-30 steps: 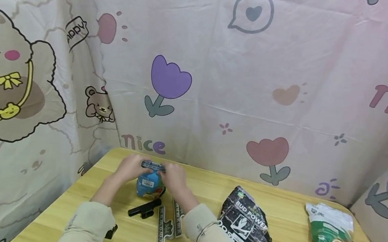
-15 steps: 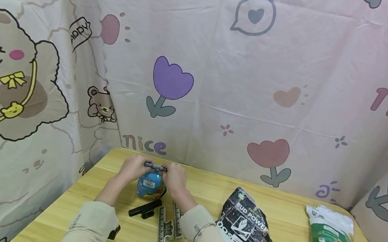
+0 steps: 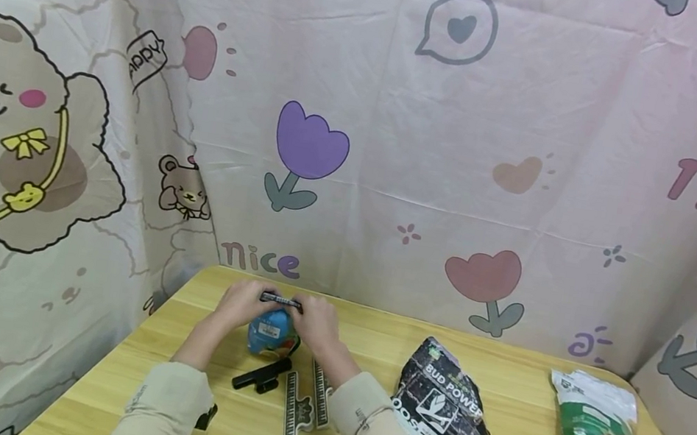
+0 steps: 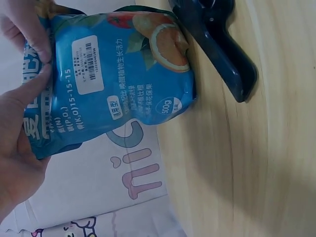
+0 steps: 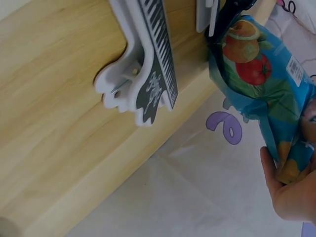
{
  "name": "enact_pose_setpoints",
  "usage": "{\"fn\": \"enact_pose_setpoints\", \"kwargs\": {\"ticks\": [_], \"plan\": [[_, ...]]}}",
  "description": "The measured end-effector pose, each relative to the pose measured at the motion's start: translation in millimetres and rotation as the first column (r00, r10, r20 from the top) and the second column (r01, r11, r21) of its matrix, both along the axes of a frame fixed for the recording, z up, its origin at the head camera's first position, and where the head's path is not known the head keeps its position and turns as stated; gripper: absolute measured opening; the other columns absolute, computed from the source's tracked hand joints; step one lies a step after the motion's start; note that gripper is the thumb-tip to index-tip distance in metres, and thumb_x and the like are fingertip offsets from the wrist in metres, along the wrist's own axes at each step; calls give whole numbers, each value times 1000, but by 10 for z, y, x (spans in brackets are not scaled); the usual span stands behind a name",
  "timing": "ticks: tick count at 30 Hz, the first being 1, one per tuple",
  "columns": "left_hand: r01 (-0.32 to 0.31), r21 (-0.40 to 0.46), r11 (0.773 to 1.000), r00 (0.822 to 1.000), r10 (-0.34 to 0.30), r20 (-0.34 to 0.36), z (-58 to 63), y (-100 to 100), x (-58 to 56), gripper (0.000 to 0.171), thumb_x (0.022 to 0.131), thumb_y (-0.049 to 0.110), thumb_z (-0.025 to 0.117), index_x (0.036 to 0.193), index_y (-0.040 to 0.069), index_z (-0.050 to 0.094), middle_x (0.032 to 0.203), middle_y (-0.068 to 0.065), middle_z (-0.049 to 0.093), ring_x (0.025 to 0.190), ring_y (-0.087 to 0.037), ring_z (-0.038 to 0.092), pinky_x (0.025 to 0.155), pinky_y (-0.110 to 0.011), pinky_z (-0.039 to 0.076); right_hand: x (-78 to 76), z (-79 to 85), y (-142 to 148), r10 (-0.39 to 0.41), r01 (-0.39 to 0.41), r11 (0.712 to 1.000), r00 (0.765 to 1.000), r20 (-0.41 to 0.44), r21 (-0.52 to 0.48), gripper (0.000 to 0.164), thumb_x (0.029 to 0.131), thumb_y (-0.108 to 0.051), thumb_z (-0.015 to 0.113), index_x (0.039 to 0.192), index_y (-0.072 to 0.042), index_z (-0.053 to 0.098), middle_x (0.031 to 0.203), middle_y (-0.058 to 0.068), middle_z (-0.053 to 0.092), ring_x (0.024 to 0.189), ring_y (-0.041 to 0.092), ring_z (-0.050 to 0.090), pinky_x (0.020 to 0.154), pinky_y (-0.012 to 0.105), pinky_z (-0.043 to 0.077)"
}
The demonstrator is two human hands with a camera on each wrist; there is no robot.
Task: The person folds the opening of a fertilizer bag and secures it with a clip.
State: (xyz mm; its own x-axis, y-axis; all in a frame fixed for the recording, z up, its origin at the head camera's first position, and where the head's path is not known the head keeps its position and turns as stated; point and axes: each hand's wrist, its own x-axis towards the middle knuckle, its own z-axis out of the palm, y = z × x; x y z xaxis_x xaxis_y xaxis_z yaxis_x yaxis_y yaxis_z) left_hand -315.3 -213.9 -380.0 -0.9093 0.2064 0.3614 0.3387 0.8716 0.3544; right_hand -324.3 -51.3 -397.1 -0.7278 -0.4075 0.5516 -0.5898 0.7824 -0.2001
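A blue bag (image 3: pixel 270 333) printed with oranges and a tomato stands at the table's back left. My left hand (image 3: pixel 243 303) pinches one end of its top edge and my right hand (image 3: pixel 315 321) the other. The left wrist view shows the bag's front (image 4: pixel 118 94), with a barcode label and 500g mark, and a thumb pressing near the top. On the table just in front of the bag lies a black bag clip (image 3: pixel 262 374). To its right are two piano-key-patterned clips, one nearer (image 3: pixel 291 425) and one farther (image 3: pixel 320 395), partly behind my right forearm.
A black "BUD POWER" bag (image 3: pixel 442 409) lies right of my right sleeve. Farther right is a white and green bag with orange pictures (image 3: pixel 599 431). Part of a black object (image 3: pixel 205 417) shows beside my left sleeve. A printed curtain (image 3: pixel 370 250) hangs behind the wooden table.
The bag's top strip between my hands looks narrower than a second ago, tipped or folded over. Both hands keep their grip. The head view has shifted slightly; the table items stay put.
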Motion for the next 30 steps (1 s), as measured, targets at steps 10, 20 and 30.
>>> {"fn": "enact_pose_setpoints", "kwargs": {"ticks": [10, 20, 30], "plan": [[-23, 8, 1000, 997, 24, -69, -48, 31, -17, 12, 79, 22, 72, 88, 14, 74, 90, -3, 69, 82, -23, 63, 72, -42, 47, -19, -48, 3, -3, 3, 1000, 999, -45, -4, 14, 87, -27, 63, 83, -17, 70, 67, -3, 64, 51, 11, 54, 44, 22, 41], [15, 43, 999, 999, -14, -36, -66, -33, -35, 12, 85, 22, 66, 91, 13, 73, 94, -4, 68, 89, -24, 62, 80, -46, 45, -4, -24, -3, -45, 44, 998, 999, 14, 39, 21, 93, -31, 54, 92, -18, 71, 74, -3, 67, 55, 13, 57, 45, 25, 43], [24, 101, 995, 999, -20, -46, -100, -11, 3, 21, 91, 26, 58, 96, 12, 72, 98, -5, 67, 90, -26, 61, 82, -47, 44, 8, -47, -24, -76, 74, 996, 997, 21, 59, 27, 96, -31, 48, 99, -17, 71, 76, 0, 68, 52, 14, 55, 46, 25, 44]]}}
